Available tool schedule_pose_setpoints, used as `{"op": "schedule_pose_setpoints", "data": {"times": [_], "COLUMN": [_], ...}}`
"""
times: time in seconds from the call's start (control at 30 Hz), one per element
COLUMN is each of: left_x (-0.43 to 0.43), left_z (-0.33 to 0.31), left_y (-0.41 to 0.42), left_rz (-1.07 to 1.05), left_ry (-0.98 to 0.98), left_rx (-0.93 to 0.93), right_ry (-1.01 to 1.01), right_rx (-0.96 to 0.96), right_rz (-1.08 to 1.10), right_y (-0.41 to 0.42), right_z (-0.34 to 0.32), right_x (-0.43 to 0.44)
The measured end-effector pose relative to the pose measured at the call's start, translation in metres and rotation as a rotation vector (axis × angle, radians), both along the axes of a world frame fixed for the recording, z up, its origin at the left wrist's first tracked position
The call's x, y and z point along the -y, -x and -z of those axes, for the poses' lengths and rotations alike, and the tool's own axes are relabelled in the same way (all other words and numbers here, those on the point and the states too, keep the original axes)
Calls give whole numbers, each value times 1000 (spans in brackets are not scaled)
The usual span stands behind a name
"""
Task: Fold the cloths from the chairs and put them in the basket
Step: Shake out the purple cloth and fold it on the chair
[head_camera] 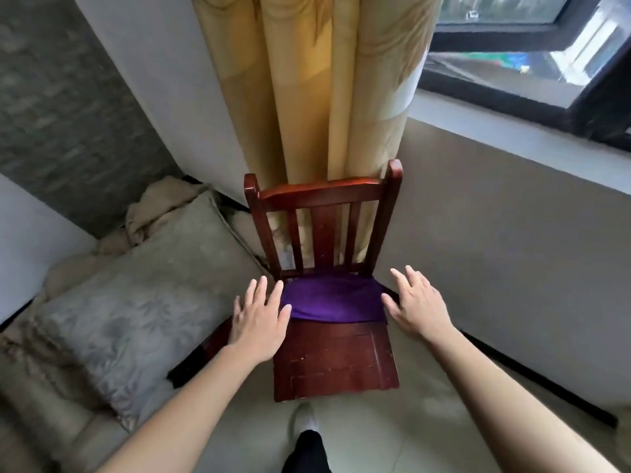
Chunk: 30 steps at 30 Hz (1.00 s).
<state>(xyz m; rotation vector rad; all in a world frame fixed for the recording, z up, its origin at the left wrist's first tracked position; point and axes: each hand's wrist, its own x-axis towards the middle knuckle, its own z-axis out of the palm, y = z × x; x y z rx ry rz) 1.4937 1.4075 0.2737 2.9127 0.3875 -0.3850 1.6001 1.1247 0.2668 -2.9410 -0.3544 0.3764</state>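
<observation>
Purple cloth [333,300] lies spread across the rear half of the wooden chair [336,360] seat, against the backrest. Left hand [259,322] is at the cloth's 9 o'clock edge, fingers straight and spread, gripping nothing. Right hand [418,307] is at its 3 o'clock edge, likewise flat and empty. Contact with the cloth cannot be confirmed. Grey cushion [136,312] sits at the chair's 9 o'clock; yellow curtain [307,97] hangs at 12 o'clock.

support: wooden chair [336,363] | on seat: purple cloth [333,302], nearest the backrest | chair stands on floor [426,421]
</observation>
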Motion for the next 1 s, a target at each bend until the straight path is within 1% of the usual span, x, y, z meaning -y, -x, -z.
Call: {"op": "schedule_pose_setpoints", "data": {"times": [0.03,0.17,0.3,0.37,0.47,0.53,0.67,0.77,0.83,0.9,0.93,1.0], "left_x": [-3,-20,-28,-31,-36,-38,-30,-12,7,27,37,48], "left_z": [12,97,200,251,304,332,364,368,364,360,357,355], "left_y": [-10,-54,-75,-79,-83,-86,-79,-54,-33,-10,1,16], "left_rz": [-3,-45,-90,-73,-8,-4,-100,-128,-106,-52,-40,-43], "left_ry": [8,92,176,166,124,118,164,163,165,166,173,188], "left_rx": [-25,-162,-286,-337,-395,-418,-505,-471,-454,-496,-508,-466], "right_ry": [3,7,10,18,16,16,99,141,143,192,210,177], "right_rx": [-18,-154,-299,-352,-413,-454,-489,-468,-464,-511,-527,-493], "right_rz": [14,14,-44,-106,-176,-219,-358,-446,-463,-494,-480,-401], "right_y": [-7,-45,-64,-69,-71,-70,-51,-28,-13,0,4,2], "right_z": [11,93,191,240,294,324,361,360,352,346,344,342], "right_x": [-4,-36,-66,-78,-92,-97,-78,-47,-26,-11,-6,-10]}}
